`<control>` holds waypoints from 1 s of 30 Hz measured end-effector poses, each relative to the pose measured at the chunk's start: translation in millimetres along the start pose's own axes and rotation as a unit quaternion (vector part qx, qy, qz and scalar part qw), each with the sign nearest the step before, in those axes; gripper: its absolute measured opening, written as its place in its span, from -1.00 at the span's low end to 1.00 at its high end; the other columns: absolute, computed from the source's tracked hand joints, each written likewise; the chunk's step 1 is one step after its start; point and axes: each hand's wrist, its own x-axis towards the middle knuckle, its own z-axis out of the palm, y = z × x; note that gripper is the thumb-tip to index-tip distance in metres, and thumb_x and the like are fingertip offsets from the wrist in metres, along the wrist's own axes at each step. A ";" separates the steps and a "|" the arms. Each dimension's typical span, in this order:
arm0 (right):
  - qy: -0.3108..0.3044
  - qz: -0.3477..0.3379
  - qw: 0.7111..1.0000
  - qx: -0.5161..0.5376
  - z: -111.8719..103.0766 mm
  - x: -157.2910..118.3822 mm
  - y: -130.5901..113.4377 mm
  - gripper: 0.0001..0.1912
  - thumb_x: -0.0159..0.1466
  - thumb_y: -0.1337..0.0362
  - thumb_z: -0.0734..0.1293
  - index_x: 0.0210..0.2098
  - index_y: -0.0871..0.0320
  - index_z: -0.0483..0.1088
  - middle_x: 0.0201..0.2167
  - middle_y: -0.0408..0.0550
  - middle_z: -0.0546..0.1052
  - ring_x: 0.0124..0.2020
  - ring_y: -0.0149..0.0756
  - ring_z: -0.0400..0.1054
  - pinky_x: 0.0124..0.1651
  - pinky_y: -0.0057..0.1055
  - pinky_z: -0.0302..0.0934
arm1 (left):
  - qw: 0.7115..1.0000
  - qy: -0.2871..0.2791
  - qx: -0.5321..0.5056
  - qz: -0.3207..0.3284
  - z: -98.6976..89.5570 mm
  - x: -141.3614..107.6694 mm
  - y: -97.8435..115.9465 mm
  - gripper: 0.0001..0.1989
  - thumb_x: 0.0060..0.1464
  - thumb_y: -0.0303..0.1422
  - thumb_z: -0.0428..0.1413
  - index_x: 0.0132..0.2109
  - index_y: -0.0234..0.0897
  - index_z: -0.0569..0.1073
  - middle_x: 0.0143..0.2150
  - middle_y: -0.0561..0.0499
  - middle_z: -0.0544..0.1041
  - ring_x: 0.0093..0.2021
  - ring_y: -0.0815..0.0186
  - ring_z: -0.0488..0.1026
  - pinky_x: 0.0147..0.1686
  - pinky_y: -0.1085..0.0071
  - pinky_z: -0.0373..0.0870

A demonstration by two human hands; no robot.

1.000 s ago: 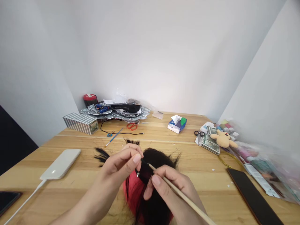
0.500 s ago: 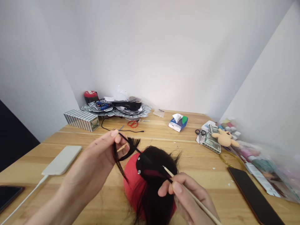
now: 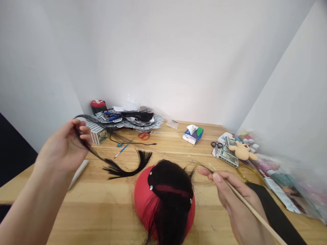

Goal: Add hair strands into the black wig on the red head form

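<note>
A red dome (image 3: pixel 143 192) sits at the front middle, topped by a black hairpiece (image 3: pixel 171 170) fixed with silver pins. A reddish strip shows through a gap in the hairpiece, and long black hair hangs down its front. Off to the left, my left hand (image 3: pixel 62 148) is raised and closed on a long lock of black hair (image 3: pixel 120 173), whose ends curve toward the dome. To the right of the dome, my right hand (image 3: pixel 237 195) pinches a thin wooden-handled hook tool (image 3: pixel 255 212). Some fine loose hairs lie at its fingertips.
A power bank (image 3: pixel 78 174) lies partly behind my left arm. Red scissors (image 3: pixel 144 136), a blue brush (image 3: pixel 124 148) and a black cable are farther back. Tissues (image 3: pixel 193 134), black scissors (image 3: pixel 216 145), a plush toy (image 3: pixel 242 150) and a dark phone (image 3: pixel 278 214) stand rightward.
My left hand has moved up and left, drawing the lock of hair away from the hairpiece. My right hand has moved right with the hook tool, off the dome.
</note>
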 end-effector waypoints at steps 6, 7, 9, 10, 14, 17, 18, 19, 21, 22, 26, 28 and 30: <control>-0.022 -0.060 0.983 -0.175 -4.8 6.6 -21.7 -0.70 0.25 -0.13 0.47 -0.35 -0.08 0.69 0.05 -0.05 0.74 0.26 0.19 0.48 0.36 -0.05 0.28 | 0.996 0.059 -0.032 0.050 4.5 1.2 0.4 -0.70 0.38 -0.52 0.19 -0.39 -0.36 0.42 -0.50 0.23 0.44 -0.55 0.51 0.45 -0.51 0.61 0.50; -0.030 -0.065 0.981 -0.178 -2.8 5.8 -25.1 -0.70 0.26 -0.12 0.47 -0.37 -0.08 0.68 0.05 -0.05 0.74 0.26 0.20 0.48 0.35 -0.04 0.30 | 0.997 0.050 -0.016 0.048 10.8 -6.0 -4.6 -0.71 0.39 -0.49 0.18 -0.38 -0.36 0.44 -0.49 0.21 0.45 -0.54 0.50 0.45 -0.49 0.60 0.51; -0.044 -0.066 0.987 -0.138 2.2 4.2 -30.2 -0.69 0.25 -0.14 0.48 -0.36 -0.08 0.69 0.04 -0.02 0.74 0.20 0.18 0.54 0.29 -0.06 0.38 | 0.998 0.025 0.029 0.042 23.8 -23.4 -18.9 -0.70 0.45 -0.44 0.13 -0.35 -0.36 0.48 -0.48 0.17 0.51 -0.49 0.46 0.52 -0.39 0.55 0.58; -0.054 -0.058 0.992 -0.102 5.2 3.4 -31.7 -0.69 0.26 -0.15 0.49 -0.33 -0.09 0.70 0.04 0.00 0.74 0.16 0.16 0.57 0.26 -0.07 0.41 | 0.998 0.008 0.058 0.025 29.6 -32.5 -27.6 -0.70 0.46 -0.43 0.11 -0.33 -0.35 0.50 -0.46 0.14 0.57 -0.44 0.41 0.57 -0.34 0.51 0.61; -0.129 -0.046 0.991 0.012 24.3 -3.3 -32.3 -0.72 0.33 -0.12 0.46 -0.27 -0.12 0.70 0.08 0.00 0.73 0.19 0.07 0.57 0.22 -0.13 0.47 | 0.991 -0.059 0.108 -0.055 44.1 -62.9 -61.2 -0.66 0.05 -0.16 0.47 -0.40 -0.31 0.56 -0.39 -0.02 0.69 -0.33 0.26 0.66 -0.26 0.47 0.65; -0.185 -0.120 0.975 -0.017 49.0 -13.7 -28.1 -0.82 0.42 0.10 0.43 -0.26 -0.10 0.69 0.14 -0.04 0.69 0.29 -0.03 0.49 0.33 -0.18 0.35 | 0.984 -0.090 0.093 -0.122 48.3 -77.7 -74.9 -0.52 -0.23 -0.05 0.56 -0.43 -0.31 0.55 -0.34 -0.06 0.70 -0.31 0.23 0.67 -0.21 0.43 0.66; -0.191 -0.169 0.966 -0.034 58.2 -17.2 -26.2 -0.84 0.42 0.18 0.42 -0.25 -0.08 0.68 0.17 -0.03 0.68 0.29 -0.04 0.48 0.35 -0.20 0.33 | 0.982 -0.095 0.084 -0.141 49.0 -82.0 -77.1 -0.52 -0.22 -0.04 0.56 -0.43 -0.30 0.55 -0.34 -0.06 0.70 -0.31 0.22 0.67 -0.19 0.41 0.66; -0.193 -0.221 0.955 -0.047 67.4 -20.3 -24.1 -0.84 0.42 0.25 0.41 -0.22 -0.05 0.68 0.18 -0.02 0.67 0.29 -0.06 0.48 0.34 -0.23 0.33 | 0.980 -0.099 0.076 -0.157 49.3 -86.2 -78.5 -0.53 -0.18 -0.05 0.54 -0.42 -0.30 0.55 -0.33 -0.06 0.69 -0.30 0.21 0.67 -0.17 0.39 0.66; -0.177 -0.299 0.935 -0.075 84.0 -24.2 -19.7 -0.82 0.41 0.34 0.40 -0.18 -0.01 0.68 0.19 0.04 0.65 0.25 -0.07 0.51 0.30 -0.28 0.35 | 0.976 -0.101 0.062 -0.185 49.2 -94.5 -80.4 -0.59 -0.09 -0.09 0.51 -0.37 -0.29 0.56 -0.32 -0.05 0.69 -0.27 0.20 0.66 -0.14 0.37 0.65; -0.163 -0.316 0.931 -0.086 90.9 -25.0 -17.6 -0.81 0.42 0.34 0.39 -0.17 0.00 0.68 0.21 0.06 0.63 0.21 -0.09 0.54 0.29 -0.28 0.36 | 0.974 -0.099 0.055 -0.197 48.6 -98.4 -81.4 -0.62 -0.06 -0.11 0.50 -0.33 -0.28 0.58 -0.32 -0.04 0.68 -0.26 0.21 0.66 -0.14 0.38 0.65; -0.097 -0.291 0.948 -0.090 108.4 -24.1 -9.0 -0.84 0.43 0.28 0.40 -0.17 -0.04 0.66 0.27 0.08 0.55 0.17 -0.06 0.52 0.29 -0.11 0.32 | 0.968 -0.085 0.023 -0.235 45.3 -109.3 -86.5 -0.63 -0.04 -0.12 0.50 -0.21 -0.21 0.61 -0.21 0.01 0.67 -0.13 0.26 0.65 -0.10 0.48 0.60; -0.075 -0.280 0.953 -0.084 112.5 -24.1 -4.9 -0.87 0.42 0.26 0.42 -0.17 -0.07 0.65 0.24 0.05 0.55 0.24 0.01 0.45 0.28 -0.04 0.30 | 0.965 -0.079 0.014 -0.250 44.0 -111.5 -88.6 -0.56 -0.09 -0.07 0.52 -0.15 -0.19 0.63 -0.15 0.01 0.67 -0.10 0.28 0.63 -0.09 0.50 0.59; -0.066 -0.275 0.956 -0.074 114.8 -25.3 -2.1 -0.88 0.39 0.26 0.45 -0.17 -0.12 0.65 0.18 0.01 0.54 0.25 0.03 0.41 0.23 -0.05 0.32 | 0.963 -0.081 0.011 -0.258 43.8 -112.5 -89.0 -0.52 -0.12 -0.04 0.53 -0.13 -0.19 0.63 -0.15 0.01 0.65 -0.15 0.28 0.61 -0.13 0.49 0.58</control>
